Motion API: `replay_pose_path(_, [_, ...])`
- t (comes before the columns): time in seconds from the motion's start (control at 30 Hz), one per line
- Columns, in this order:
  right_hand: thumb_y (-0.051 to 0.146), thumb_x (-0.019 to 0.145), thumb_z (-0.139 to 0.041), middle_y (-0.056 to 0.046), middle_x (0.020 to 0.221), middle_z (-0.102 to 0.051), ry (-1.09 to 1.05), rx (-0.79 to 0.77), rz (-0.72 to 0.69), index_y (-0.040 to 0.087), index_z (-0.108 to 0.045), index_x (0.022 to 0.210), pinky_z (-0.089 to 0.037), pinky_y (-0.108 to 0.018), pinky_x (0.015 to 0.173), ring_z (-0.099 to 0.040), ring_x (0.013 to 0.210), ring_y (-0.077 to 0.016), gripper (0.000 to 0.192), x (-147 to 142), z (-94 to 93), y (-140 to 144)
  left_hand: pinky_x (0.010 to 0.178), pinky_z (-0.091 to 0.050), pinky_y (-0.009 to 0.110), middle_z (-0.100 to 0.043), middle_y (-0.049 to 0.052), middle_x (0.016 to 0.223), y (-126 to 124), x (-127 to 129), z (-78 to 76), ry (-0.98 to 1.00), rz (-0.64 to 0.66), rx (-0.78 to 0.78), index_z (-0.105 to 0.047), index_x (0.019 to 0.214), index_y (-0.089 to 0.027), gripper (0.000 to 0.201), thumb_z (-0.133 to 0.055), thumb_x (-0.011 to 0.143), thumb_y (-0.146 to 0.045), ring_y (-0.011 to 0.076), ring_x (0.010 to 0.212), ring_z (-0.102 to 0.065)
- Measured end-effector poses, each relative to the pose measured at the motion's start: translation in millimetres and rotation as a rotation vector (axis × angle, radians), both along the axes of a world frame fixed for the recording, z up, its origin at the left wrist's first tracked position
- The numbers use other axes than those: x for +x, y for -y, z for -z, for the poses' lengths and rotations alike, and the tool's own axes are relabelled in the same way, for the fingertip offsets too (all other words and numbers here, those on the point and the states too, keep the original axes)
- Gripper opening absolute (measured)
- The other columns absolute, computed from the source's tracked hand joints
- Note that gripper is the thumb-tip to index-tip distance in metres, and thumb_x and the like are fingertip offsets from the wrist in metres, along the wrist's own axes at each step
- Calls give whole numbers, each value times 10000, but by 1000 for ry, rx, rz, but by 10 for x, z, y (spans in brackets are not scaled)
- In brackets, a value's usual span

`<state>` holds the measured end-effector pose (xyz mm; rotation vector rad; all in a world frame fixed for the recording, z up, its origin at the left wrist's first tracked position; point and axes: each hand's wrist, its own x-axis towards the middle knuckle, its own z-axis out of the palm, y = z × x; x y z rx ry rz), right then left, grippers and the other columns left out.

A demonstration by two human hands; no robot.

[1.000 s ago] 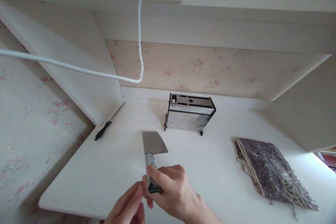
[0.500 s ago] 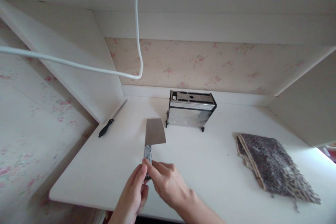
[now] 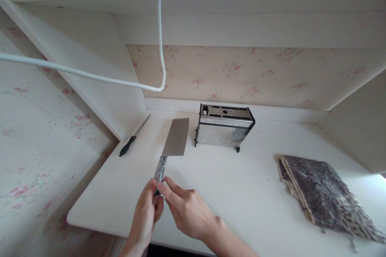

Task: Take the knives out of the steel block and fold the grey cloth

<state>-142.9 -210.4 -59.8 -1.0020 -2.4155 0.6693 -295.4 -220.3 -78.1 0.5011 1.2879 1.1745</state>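
Since the earlier frame the cleaver (image 3: 175,137) has swung farther from the body, its broad blade now standing up beside the left end of the knife block (image 3: 224,130), where before it sat lower and nearer the hands.

Left hand (image 3: 146,220): fingers curled around the butt of the cleaver's patterned handle, closed on it.
Right hand (image 3: 188,213): thumb and forefinger reach in to the same handle end, touching or pinching it; remaining fingers lie loosely spread. Whether it bears any of the weight, cannot tell.

Cleaver: held above the white desk (image 3: 241,192), blade pointing far, slightly right-leaning, flat face toward the camera. Near the block but apart from it; not in any slot.

Knife block: steel, black-trimmed, upright at the far middle of the desk. All top slots look empty.

Small black-handled knife (image 3: 133,136): lying far left against the side panel, untouched.

Folded patterned cloth (image 3: 322,194): right side of desk, well apart from the hands.

White cable (image 3: 161,40): hangs across the upper left, above the desk.

Progress, as judged: cleaver lifted and in hand; nothing yet seated in the block; the small knife lies loose on the desk.
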Motion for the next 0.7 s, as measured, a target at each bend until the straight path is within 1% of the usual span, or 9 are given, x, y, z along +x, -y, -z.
replay_pose_path(0.07, [153,938,-380,-58,1457,-428,-82,-42,11,251,-282,1474,-509,-288,952,-571,1184,-181,554,69,46,54,359,-123,142,-270,-128,464,-103,-81,-25,-45,-37,20,-550,922,-185,444,-573,780,-604,26,357,-164])
replay_pose_path(0.13, [190,956,-381,-36,1363,-538,-136,-115,70,256,-371,1429,-505,-272,951,-597,1145,-168,478,174,160,127,355,-126,138,-329,-118,507,-242,-215,-16,-115,-43,64,-553,995,-181,463,-570,784,-593,16,356,-179])
replay_pose_path(0.2, [234,970,-385,-25,1247,-624,-159,-201,168,269,-463,1364,-521,-272,909,-643,1055,-165,402,305,307,210,354,-117,139,-371,-107,539,-417,-384,32,-180,-5,122,-553,987,-169,463,-558,791,-588,8,355,-184])
replay_pose_path(0.27, [281,983,-387,-24,1146,-672,-182,-281,267,270,-544,1289,-524,-269,871,-665,984,-161,344,437,444,294,352,-114,142,-385,-103,545,-610,-559,108,-234,36,163,-552,970,-165,459,-557,786,-585,9,352,-196])
replay_pose_path(0.37, [343,987,-398,-36,1045,-694,-236,-369,370,250,-626,1183,-514,-256,820,-668,916,-153,314,583,579,400,346,-118,150,-382,-108,542,-870,-766,236,-292,65,176,-543,950,-169,463,-543,773,-597,14,340,-198])
replay_pose_path(0.47, [373,982,-409,-42,943,-691,-283,-400,415,230,-665,1088,-500,-245,755,-657,842,-147,312,632,632,464,351,-118,159,-354,-115,524,-1038,-880,335,-349,97,182,-535,949,-172,457,-515,784,-598,23,340,-197])
replay_pose_path(0.57, [383,981,-405,-33,876,-674,-318,-395,426,225,-672,1025,-484,-237,716,-638,785,-140,313,616,648,480,358,-127,171,-307,-124,489,-1122,-946,390,-428,125,159,-520,926,-180,457,-469,797,-616,39,340,-204])
replay_pose_path(0.7, [380,982,-403,-29,892,-668,-337,-382,415,233,-665,991,-471,-230,729,-633,799,-137,300,593,665,453,363,-154,195,-280,-121,428,-1165,-1060,438,-648,187,119,-491,839,-201,451,-369,830,-636,67,314,-216])
